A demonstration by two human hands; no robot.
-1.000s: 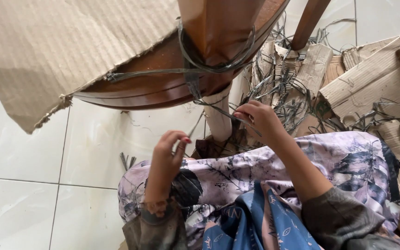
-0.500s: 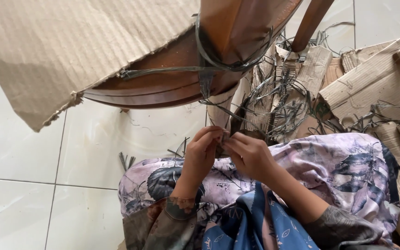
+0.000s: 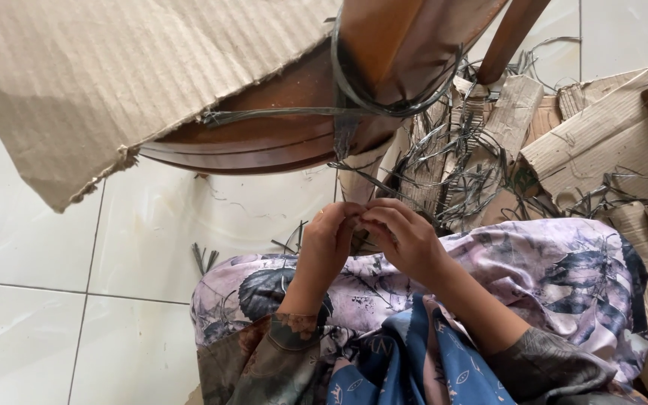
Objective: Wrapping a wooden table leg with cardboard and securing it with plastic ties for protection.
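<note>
Landmark for this report: the upturned wooden chair, its brown curved seat frame lying across the top centre of the head view.

Left of the chair, and partly covering it, a large sheet of corrugated cardboard with a torn lower edge. Below the chair on that side, white floor tiles; short cut ends of grey strip lie on them.

At the chair itself, grey strapping is wound around the joint where a leg meets the seat frame, one run stretched leftward along the frame's edge.

Directly below the chair, the two hands meet over the lap. The left hand and the right hand are together, fingertips touching, pinched on a thin grey strand that leads up toward the chair. How much strand lies inside the fingers cannot be told; they cover it. Both forearms rest on a floral lilac garment, with a blue patterned cloth beneath them.

Right of the chair, a loose tangle of grey strands lies over folded strips of cardboard, which extend to the right edge. A second chair leg rises at upper right.
</note>
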